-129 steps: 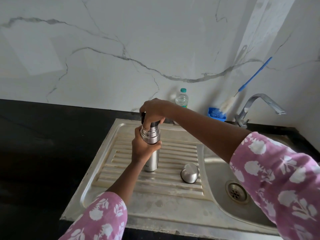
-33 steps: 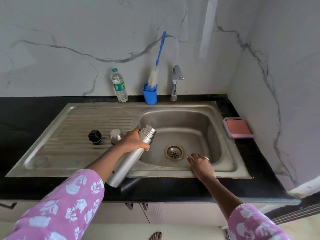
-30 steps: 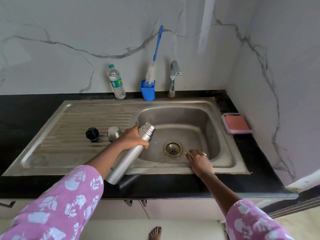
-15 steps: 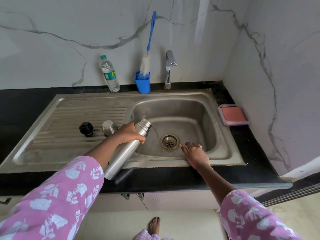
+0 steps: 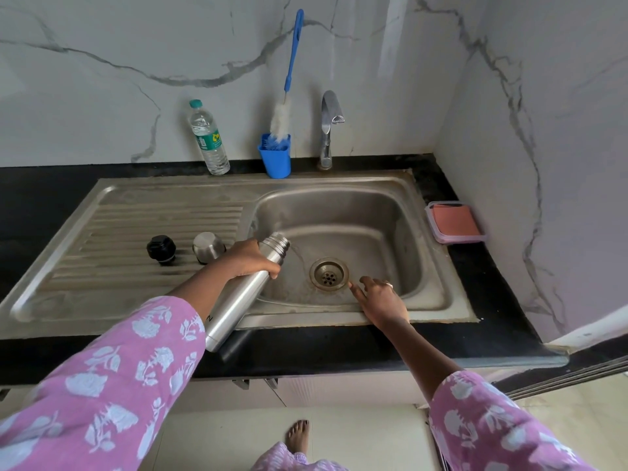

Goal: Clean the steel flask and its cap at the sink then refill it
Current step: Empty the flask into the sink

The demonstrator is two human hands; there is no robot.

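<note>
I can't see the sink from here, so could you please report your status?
Left hand grips tilted cylindrical steel flask, uncapped mouth over basin. Right hand open at sink's front rim. Black stopper, domed steel cap on drainboard.

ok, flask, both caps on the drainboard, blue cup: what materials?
Flask: brushed steel, streaked highlights.
Dome cap: same metal look, satin sheen.
Black cap: probably plastic, dull black, moulded ridges.
Blue cup: probably plastic, flat even colour.

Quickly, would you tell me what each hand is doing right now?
Left hand: grips the steel flask.
Right hand: open, holding nothing.
</note>
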